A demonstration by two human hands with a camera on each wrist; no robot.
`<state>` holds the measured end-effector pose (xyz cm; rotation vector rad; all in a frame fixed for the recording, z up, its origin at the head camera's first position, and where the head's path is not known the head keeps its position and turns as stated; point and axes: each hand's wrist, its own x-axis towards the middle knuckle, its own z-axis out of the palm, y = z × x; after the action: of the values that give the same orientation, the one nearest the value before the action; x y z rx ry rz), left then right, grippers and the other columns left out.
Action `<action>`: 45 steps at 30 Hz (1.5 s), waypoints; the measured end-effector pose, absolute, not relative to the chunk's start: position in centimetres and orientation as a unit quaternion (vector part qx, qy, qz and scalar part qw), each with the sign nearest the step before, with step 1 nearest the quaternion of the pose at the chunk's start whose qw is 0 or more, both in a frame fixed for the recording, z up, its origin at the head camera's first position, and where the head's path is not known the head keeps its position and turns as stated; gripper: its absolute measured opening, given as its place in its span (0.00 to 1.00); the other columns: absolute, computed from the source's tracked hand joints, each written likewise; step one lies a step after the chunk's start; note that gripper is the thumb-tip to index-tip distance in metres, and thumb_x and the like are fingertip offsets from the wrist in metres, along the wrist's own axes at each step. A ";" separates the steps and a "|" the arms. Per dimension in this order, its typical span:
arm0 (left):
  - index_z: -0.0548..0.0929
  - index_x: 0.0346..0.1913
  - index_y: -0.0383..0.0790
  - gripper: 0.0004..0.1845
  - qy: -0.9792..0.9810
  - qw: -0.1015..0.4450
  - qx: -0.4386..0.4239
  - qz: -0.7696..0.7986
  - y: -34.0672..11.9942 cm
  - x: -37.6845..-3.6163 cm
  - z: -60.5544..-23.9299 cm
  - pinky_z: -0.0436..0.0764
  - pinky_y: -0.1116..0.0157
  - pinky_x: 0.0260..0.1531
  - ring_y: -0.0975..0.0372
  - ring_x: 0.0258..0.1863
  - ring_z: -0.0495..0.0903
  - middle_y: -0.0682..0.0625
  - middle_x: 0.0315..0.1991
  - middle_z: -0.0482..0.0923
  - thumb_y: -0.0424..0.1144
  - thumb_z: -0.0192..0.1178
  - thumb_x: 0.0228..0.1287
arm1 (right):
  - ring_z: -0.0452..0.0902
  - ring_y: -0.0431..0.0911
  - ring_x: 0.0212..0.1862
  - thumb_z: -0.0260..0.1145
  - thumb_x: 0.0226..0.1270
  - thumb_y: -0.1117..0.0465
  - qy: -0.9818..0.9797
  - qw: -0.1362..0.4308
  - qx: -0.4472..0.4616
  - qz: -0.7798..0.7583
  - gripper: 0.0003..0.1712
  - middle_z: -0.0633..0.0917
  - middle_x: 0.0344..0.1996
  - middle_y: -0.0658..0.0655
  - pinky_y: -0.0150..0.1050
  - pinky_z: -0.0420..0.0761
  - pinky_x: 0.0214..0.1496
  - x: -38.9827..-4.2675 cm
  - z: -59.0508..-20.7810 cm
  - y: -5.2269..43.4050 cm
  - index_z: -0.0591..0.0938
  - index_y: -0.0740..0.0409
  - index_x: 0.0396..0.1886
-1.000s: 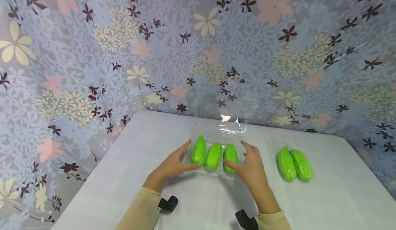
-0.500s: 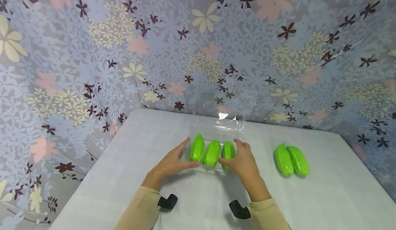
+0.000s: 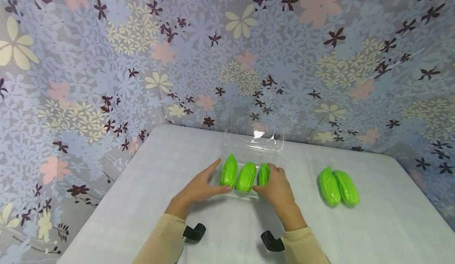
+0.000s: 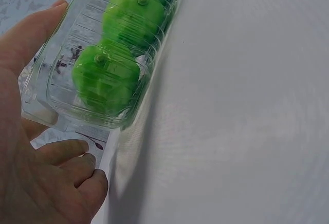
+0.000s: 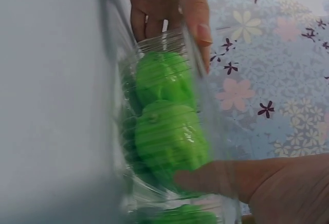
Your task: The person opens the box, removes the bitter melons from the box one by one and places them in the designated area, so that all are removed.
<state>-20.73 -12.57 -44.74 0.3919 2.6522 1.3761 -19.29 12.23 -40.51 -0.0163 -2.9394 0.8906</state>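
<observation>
A clear plastic clamshell container [image 3: 241,195] holds three bright green, ridged toy vegetables in a row. My left hand [image 3: 199,187] grips its left end, thumb at the near rim and index finger along the side, beside the left vegetable [image 3: 229,171]. The middle vegetable [image 3: 246,177] lies untouched. Around the right vegetable [image 3: 264,173] my right hand [image 3: 278,186] is curved, fingers at its far end and thumb at its near end, partly hiding it. In the right wrist view the right thumb [image 5: 205,178] lies across a vegetable [image 5: 169,136].
The container's lid [image 3: 254,141] stands raised at the back, near the flowered wall covering [image 3: 199,58]. Two more green vegetables [image 3: 329,187] lie side by side on the white table [image 3: 384,216] at the right.
My right hand has moved left, in over the right vegetable, which is now more covered. The left hand keeps its place on the container.
</observation>
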 end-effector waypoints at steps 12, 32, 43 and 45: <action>0.52 0.81 0.57 0.57 0.882 0.065 0.129 0.448 -12.6 -20.7 -44.7 0.58 0.40 0.70 0.48 0.76 0.54 0.49 0.79 0.54 0.64 0.73 0.53 | 0.77 0.62 0.46 0.82 0.49 0.63 -0.953 0.053 -0.012 0.299 0.48 0.73 0.55 0.76 0.57 0.81 0.49 -19.4 -41.2 12.0 0.69 0.74 0.67; 0.52 0.81 0.58 0.57 0.881 0.062 0.132 0.450 -12.5 -20.7 -45.0 0.57 0.40 0.70 0.48 0.76 0.54 0.49 0.79 0.54 0.64 0.73 0.52 | 0.74 0.64 0.56 0.78 0.53 0.62 -0.944 0.071 -0.001 0.321 0.44 0.72 0.58 0.74 0.57 0.76 0.59 -19.2 -42.0 12.3 0.71 0.77 0.66; 0.53 0.81 0.58 0.58 0.883 0.061 0.132 0.447 -12.4 -20.6 -44.8 0.57 0.42 0.71 0.48 0.76 0.54 0.48 0.79 0.54 0.67 0.72 0.51 | 0.73 0.64 0.57 0.78 0.52 0.60 -0.938 0.092 0.010 0.335 0.44 0.73 0.58 0.74 0.58 0.76 0.60 -19.1 -42.1 12.6 0.72 0.75 0.66; 0.53 0.81 0.59 0.58 0.883 0.062 0.129 0.446 -12.4 -20.6 -44.8 0.57 0.41 0.71 0.48 0.76 0.54 0.47 0.78 0.54 0.67 0.72 0.50 | 0.73 0.64 0.58 0.78 0.53 0.60 -0.935 0.091 0.009 0.344 0.44 0.73 0.59 0.74 0.58 0.76 0.60 -19.1 -42.1 12.6 0.72 0.75 0.66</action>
<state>-20.58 -12.42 -44.78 0.3910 2.6712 1.3498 -19.10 12.60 -42.09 0.0268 -2.7778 1.0212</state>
